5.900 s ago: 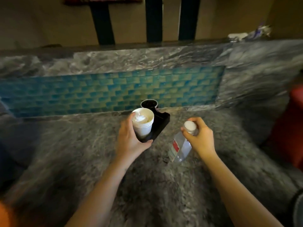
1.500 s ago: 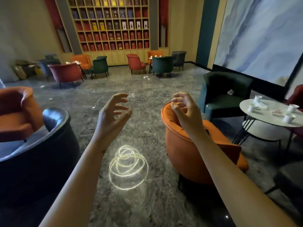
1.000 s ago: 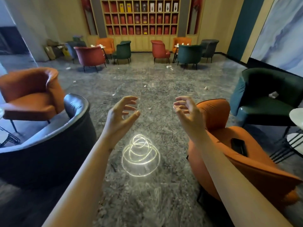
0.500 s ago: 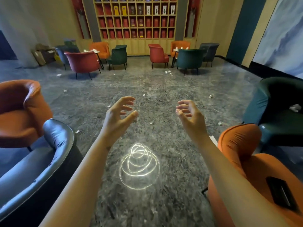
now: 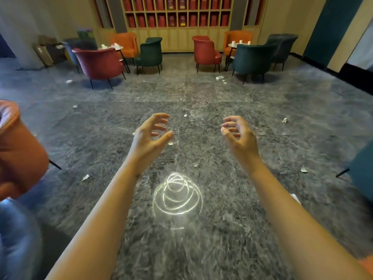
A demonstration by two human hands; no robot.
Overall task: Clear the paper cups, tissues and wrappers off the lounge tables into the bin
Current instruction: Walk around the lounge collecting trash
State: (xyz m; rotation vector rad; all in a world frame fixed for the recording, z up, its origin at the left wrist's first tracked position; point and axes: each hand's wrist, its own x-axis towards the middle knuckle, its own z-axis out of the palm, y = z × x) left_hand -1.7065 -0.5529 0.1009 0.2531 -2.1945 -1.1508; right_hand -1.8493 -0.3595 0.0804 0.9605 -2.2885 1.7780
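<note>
- grey marbled floor (image 5: 201,93) fills a lounge, and a wall of shelves (image 5: 177,15) holding red boxes runs across the back.
- at the left edge an orange armchair (image 5: 18,146) stands close, with a blurred dark blue chair (image 5: 16,239) below it in the corner.
- a torn white scrap (image 5: 86,177) lies on the floor near the orange armchair's leg.
- further back on the left, a red armchair (image 5: 99,61) and a green chair (image 5: 150,51) stand around a small round table (image 5: 119,47); white paper cups (image 5: 104,46) stand on it.
- the left hand (image 5: 149,138) hangs in the air over the floor, palm turned inward, fingers spread and loosely curled, holding nothing.
- between the two forearms a bright swirl of light (image 5: 177,197) shines on the floor.
- the right hand (image 5: 240,136) hangs level with the left and well apart from it, fingers loosely bent, empty.
- at the back right a second table (image 5: 232,45) carries more cups (image 5: 240,41), just behind a teal chair (image 5: 252,57).
- a small white wrapper (image 5: 219,78) lies on the floor near that teal chair.
- two more paper bits (image 5: 285,120) (image 5: 303,169) lie on the floor to the right of the right hand.
</note>
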